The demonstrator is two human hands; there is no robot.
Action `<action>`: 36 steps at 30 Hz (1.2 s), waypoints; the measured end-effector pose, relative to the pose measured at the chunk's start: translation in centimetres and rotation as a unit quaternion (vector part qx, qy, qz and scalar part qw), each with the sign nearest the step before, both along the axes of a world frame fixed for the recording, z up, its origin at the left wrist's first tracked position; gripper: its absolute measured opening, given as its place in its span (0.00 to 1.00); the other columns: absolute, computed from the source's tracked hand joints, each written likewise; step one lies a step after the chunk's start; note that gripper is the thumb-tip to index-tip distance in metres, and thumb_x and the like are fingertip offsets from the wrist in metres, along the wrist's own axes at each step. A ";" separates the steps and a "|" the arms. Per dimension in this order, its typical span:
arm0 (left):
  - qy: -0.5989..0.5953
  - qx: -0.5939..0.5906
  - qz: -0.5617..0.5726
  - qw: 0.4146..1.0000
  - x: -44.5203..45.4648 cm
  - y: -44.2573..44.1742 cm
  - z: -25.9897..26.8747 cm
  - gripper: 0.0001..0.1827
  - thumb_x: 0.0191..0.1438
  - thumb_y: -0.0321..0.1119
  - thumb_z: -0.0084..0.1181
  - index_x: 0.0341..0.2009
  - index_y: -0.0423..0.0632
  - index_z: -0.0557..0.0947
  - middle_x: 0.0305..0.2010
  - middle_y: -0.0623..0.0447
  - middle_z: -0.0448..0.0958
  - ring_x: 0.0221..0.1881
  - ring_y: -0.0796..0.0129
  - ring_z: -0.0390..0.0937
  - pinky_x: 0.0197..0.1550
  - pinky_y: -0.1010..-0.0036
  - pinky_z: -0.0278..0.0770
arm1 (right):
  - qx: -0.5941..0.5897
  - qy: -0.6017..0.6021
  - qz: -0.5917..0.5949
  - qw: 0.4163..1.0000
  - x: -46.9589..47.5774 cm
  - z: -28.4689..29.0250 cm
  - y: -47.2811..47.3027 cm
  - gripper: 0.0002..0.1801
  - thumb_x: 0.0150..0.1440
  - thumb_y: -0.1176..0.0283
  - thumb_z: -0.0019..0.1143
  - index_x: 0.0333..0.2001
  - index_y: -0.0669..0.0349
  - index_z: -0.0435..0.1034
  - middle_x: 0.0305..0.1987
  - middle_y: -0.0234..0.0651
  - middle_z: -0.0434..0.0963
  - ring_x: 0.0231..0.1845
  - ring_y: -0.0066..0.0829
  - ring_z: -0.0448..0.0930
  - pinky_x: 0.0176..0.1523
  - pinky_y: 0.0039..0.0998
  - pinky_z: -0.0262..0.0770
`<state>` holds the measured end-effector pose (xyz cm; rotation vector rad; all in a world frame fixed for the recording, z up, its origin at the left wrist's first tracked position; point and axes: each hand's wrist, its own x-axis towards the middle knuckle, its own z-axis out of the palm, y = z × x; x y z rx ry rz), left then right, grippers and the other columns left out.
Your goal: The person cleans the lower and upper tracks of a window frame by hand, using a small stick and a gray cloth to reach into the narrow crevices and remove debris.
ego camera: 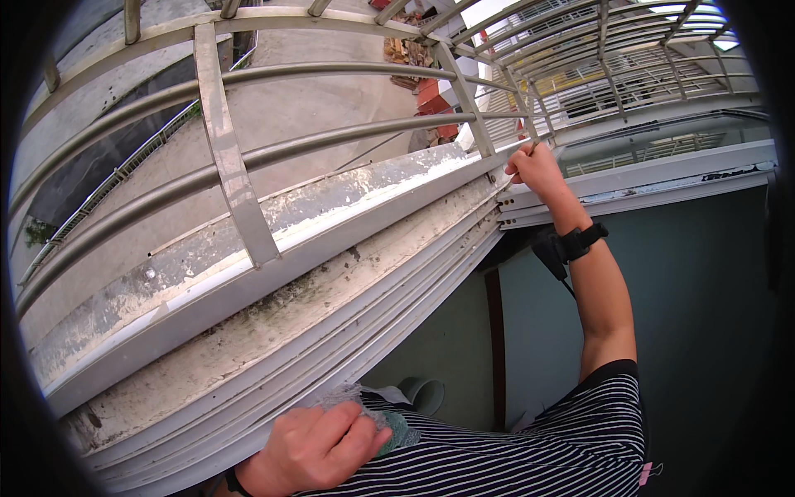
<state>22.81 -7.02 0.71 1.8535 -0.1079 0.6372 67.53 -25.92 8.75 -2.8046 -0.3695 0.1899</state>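
My left hand (313, 444) is closed on a bunched mesh cloth (397, 433), pale and green, at the inner edge of the white sliding-window track (298, 366). Up at the far right corner of the window opening, my right hand (535, 171) is pinched around a small thin item (532, 148), too small to name. That hand is close to the metal guard's lower rail (397, 208). Between rail and track runs a dirty ledge (323, 279) with dark stains and grit.
A stainless-steel window guard (233, 149) stands beyond the sill, with paved ground far below. A white sliding sash (671, 168) is at the right. Inside, a round container (425, 396) stands low down, near my striped shirt.
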 end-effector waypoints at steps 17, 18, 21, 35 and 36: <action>-0.035 0.038 0.017 0.999 0.7 -0.1 -0.5 0.12 0.40 0.31 0.69 0.26 0.42 0.77 0.25 0.52 0.74 0.15 0.69 0.70 0.15 0.75 0.67 | 0.179 0.044 -0.008 0.983 -4.4 3.3 1.2 0.11 0.54 0.75 0.43 0.25 0.71 0.71 0.24 0.41 0.78 0.21 0.26 0.78 0.26 0.24 0.78; -0.035 0.038 0.012 0.999 0.7 0.0 -0.5 0.12 0.40 0.31 0.69 0.26 0.42 0.77 0.25 0.52 0.74 0.15 0.69 0.70 0.15 0.75 0.67 | 0.161 0.031 0.000 0.986 -4.3 4.0 1.0 0.11 0.54 0.75 0.42 0.26 0.71 0.71 0.26 0.42 0.78 0.23 0.26 0.79 0.28 0.24 0.79; -0.038 0.041 0.003 0.998 0.6 0.1 -0.3 0.12 0.40 0.30 0.69 0.26 0.42 0.77 0.25 0.52 0.74 0.15 0.69 0.70 0.14 0.75 0.66 | 0.078 -0.021 0.008 0.997 -2.7 3.8 -0.2 0.12 0.55 0.75 0.42 0.26 0.71 0.71 0.27 0.42 0.79 0.25 0.27 0.79 0.29 0.23 0.80; -0.038 0.037 -0.009 0.999 0.6 0.3 -0.3 0.11 0.42 0.30 0.68 0.27 0.42 0.77 0.24 0.52 0.73 0.15 0.68 0.70 0.15 0.75 0.68 | 0.125 -0.027 -0.022 0.991 -2.7 2.6 -2.7 0.11 0.54 0.75 0.44 0.26 0.72 0.71 0.24 0.41 0.79 0.21 0.25 0.78 0.28 0.23 0.77; -0.040 0.036 -0.016 0.998 0.5 0.3 -0.4 0.12 0.42 0.30 0.68 0.27 0.42 0.77 0.24 0.52 0.73 0.15 0.68 0.70 0.15 0.75 0.68 | 0.147 -0.022 -0.032 0.988 -2.5 1.2 -3.3 0.12 0.54 0.75 0.44 0.25 0.73 0.71 0.23 0.40 0.78 0.20 0.25 0.78 0.27 0.23 0.77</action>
